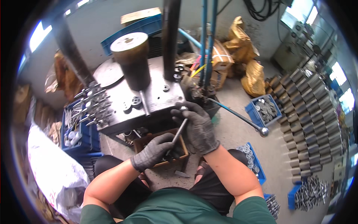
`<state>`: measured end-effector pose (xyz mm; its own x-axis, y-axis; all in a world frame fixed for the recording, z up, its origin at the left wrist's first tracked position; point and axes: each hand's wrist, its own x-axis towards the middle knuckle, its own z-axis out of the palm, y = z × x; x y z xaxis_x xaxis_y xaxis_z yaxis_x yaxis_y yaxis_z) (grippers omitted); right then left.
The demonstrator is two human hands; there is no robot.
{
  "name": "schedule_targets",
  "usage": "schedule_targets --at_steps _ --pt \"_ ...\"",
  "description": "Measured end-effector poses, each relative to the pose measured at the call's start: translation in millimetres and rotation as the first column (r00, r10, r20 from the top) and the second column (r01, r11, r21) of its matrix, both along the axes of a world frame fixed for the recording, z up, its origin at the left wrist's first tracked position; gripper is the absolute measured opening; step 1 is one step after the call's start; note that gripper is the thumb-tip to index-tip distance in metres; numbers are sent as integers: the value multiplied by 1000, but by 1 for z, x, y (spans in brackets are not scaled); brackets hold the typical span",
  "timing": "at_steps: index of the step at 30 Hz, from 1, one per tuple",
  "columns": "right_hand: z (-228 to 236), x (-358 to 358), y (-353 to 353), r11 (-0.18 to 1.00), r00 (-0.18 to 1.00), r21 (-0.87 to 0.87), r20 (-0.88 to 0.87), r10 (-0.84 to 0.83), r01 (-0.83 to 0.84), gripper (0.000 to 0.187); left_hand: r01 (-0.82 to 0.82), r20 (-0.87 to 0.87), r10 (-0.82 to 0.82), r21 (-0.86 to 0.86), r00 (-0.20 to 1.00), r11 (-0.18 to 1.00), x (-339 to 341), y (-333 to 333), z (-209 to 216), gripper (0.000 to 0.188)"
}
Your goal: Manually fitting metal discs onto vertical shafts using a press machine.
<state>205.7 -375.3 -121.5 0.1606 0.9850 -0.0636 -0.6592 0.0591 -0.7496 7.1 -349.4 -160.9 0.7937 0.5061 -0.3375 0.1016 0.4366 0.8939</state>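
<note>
Both of my hands wear dark grey gloves and are raised in front of the press table's near edge. My left hand (153,151) is closed around the lower part of a slim metal rod (181,131), which tilts up to the right. The rod's upper end reaches my right hand (199,128), whose thumb and fingers pinch a small shiny metal piece (184,108); its exact kind is too small to tell. On the steel table (164,102) lie another rod (144,103), a round flanged part (135,100) and a small ring (166,88). A thick dark ram (133,63) stands over the table.
Bundled rod parts (95,103) crowd the table's left edge. A ball-ended lever (264,131) sticks out at right. Blue bins of metal parts (265,109) and washers (249,158) sit on the floor, beside stacked metal cylinders (309,119). An open box (184,147) lies below my hands.
</note>
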Motion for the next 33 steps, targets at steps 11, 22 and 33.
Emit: schedule_targets --at_steps 11,22,33 --pt "-12 0 12 999 997 21 -68 40 -38 29 -30 122 48 -152 991 988 -9 4 -5 37" --pt "-10 -10 13 997 997 44 45 -63 61 30 -57 147 74 -121 986 991 -9 3 -6 38" --pt "-8 -19 5 999 955 -23 295 -22 30 27 -124 191 111 59 975 991 -9 1 -13 31"
